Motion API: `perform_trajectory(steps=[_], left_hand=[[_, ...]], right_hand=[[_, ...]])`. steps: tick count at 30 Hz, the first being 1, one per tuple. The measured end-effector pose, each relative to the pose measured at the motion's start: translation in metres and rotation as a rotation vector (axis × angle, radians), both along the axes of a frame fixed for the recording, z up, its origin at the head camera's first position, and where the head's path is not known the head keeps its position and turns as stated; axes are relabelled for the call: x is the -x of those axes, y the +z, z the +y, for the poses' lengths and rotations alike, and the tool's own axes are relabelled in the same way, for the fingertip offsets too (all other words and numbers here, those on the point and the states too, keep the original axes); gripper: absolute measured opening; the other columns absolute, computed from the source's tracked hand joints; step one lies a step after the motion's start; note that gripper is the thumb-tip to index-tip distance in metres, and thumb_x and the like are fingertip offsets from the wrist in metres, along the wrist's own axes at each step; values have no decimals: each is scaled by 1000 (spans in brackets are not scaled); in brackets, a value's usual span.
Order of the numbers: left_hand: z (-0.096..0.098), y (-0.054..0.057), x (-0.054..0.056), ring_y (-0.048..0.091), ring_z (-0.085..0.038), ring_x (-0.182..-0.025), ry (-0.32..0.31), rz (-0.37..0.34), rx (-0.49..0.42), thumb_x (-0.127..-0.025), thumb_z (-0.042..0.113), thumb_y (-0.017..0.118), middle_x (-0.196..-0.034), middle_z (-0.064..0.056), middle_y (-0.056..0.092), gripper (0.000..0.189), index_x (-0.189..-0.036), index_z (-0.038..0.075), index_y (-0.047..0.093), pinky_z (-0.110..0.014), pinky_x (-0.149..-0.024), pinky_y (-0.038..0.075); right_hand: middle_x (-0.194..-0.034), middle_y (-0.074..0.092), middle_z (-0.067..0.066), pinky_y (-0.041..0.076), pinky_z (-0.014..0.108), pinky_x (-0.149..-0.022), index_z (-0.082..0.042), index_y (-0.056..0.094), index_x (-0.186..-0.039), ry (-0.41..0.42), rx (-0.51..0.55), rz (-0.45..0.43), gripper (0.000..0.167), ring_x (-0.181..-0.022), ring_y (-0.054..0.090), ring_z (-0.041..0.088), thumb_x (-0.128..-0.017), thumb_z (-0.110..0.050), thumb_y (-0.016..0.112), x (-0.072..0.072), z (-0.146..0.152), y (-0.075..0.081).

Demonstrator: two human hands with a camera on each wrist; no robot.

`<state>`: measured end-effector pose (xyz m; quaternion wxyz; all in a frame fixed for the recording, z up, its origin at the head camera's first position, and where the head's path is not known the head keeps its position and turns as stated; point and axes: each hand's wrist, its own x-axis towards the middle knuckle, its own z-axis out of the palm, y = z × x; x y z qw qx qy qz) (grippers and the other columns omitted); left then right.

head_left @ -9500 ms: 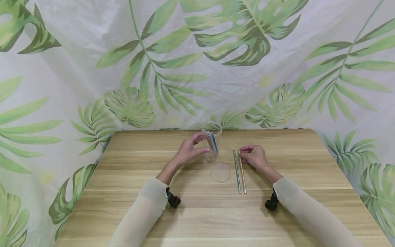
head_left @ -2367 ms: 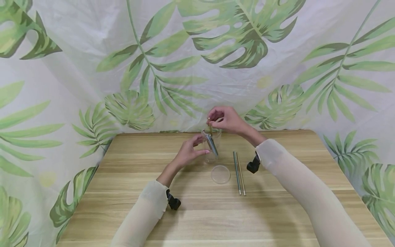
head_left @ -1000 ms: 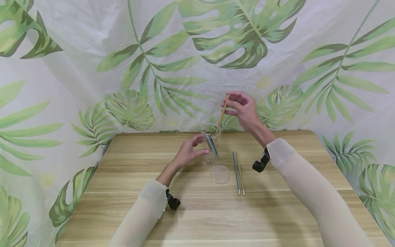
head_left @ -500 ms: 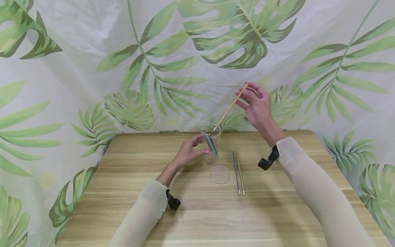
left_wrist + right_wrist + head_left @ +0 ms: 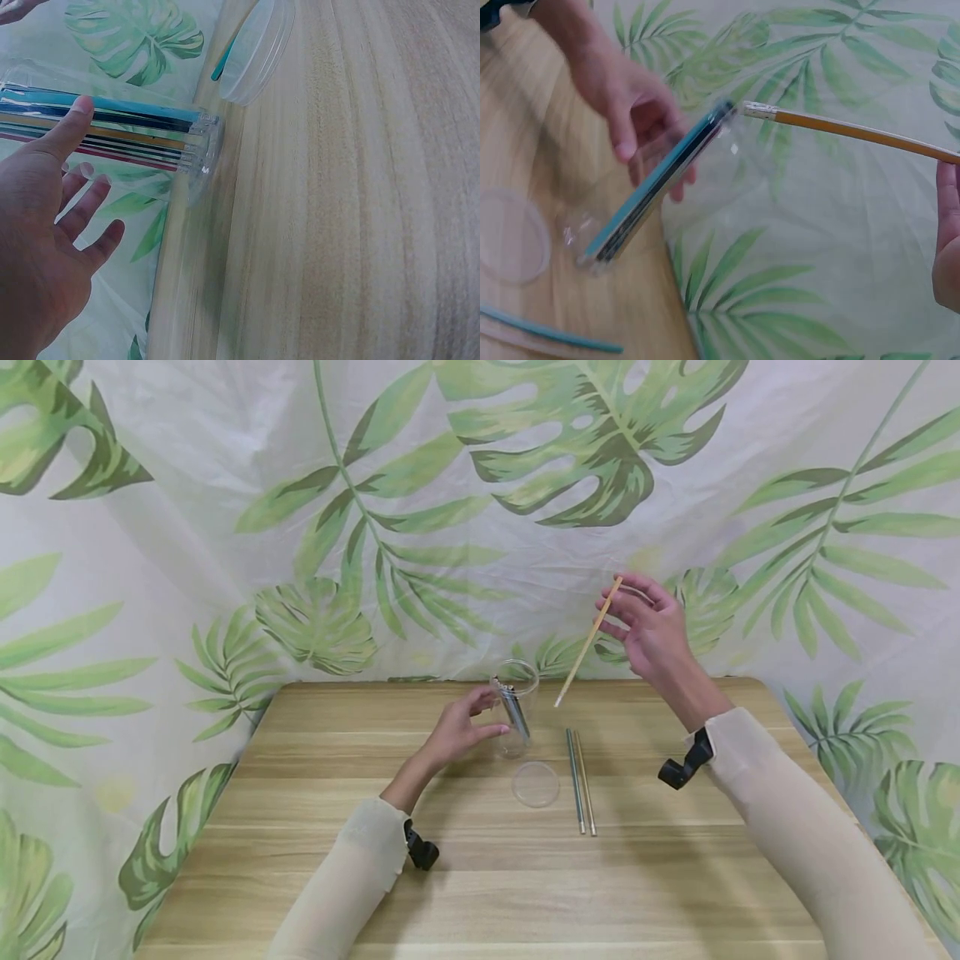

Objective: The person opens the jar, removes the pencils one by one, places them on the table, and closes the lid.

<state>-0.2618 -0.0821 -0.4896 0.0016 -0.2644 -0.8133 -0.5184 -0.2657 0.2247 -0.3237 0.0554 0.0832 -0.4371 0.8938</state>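
My left hand (image 5: 457,724) holds a clear plastic cup (image 5: 536,683), thumb on the near side and fingers on the far side. Several pencils (image 5: 516,714) lean inside it; the left wrist view shows blue, dark, yellow and red ones, their metal-banded ends near the cup's base (image 5: 214,150). Raised to the right of the cup, my right hand (image 5: 651,625) pinches a yellow pencil (image 5: 588,643) near its top. That pencil slants down to the left, its pale eraser end (image 5: 759,111) lowest and apart from the cup.
A clear round lid (image 5: 536,785) lies in front of the cup. To its right, a teal pencil (image 5: 575,785) and a yellow pencil (image 5: 587,785) lie side by side on the wooden table (image 5: 495,893). A leaf-print cloth (image 5: 420,543) hangs behind the table.
From inside the cup, my right hand has drawn the yellow pencil up and out, then moved right and slightly down with it. My left hand stays at the cup.
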Motion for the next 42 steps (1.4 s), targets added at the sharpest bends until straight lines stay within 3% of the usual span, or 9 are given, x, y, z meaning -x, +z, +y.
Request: perform_trajectory(steps=[7,12,21,24,37,42], left_hand=[[0,1,-1,63,-38,-132,5,-16,9,-86,11,89,-141,-21,66,65,-143,3,58,-51,-118,50],[-1,2,-1,63,-38,-133,7,-12,19,-86,12,89,-141,-20,67,64,-141,4,59,-49,-117,50],[-1,1,-1,64,-38,-131,8,0,18,-86,12,90,-140,-20,67,65,-142,3,58,-49,-117,51],[-1,1,0,64,-38,-131,9,4,25,-86,14,90,-141,-20,67,65,-142,3,58,-48,-117,51],[-1,1,-2,65,-37,-131,7,6,24,-86,14,90,-140,-20,67,65,-141,3,58,-47,-117,51],[-2,1,-3,65,-37,-130,1,15,25,-85,13,90,-140,-21,67,65,-141,2,58,-46,-116,51]], right_hand=[[-93,78,12,70,41,-73,-2,75,-111,32,-135,-69,19,-83,77,24,-96,10,72,-8,15,-16],[-96,78,11,69,42,-80,1,71,-116,60,-239,-114,21,-86,78,23,-96,7,73,-12,24,-27],[-99,78,5,68,35,-79,-9,74,-115,95,-495,-231,19,-89,78,18,-99,-1,74,-23,32,-52],[-97,77,2,68,35,-79,-6,71,-121,98,-563,-253,22,-89,77,17,-99,-2,74,-25,33,-62],[-99,78,3,68,35,-80,3,63,-127,103,-681,-320,26,-89,76,13,-101,3,68,-39,36,-110],[-100,77,4,68,35,-81,13,59,-135,78,-719,-349,37,-89,76,13,-100,4,69,-43,34,-124]])
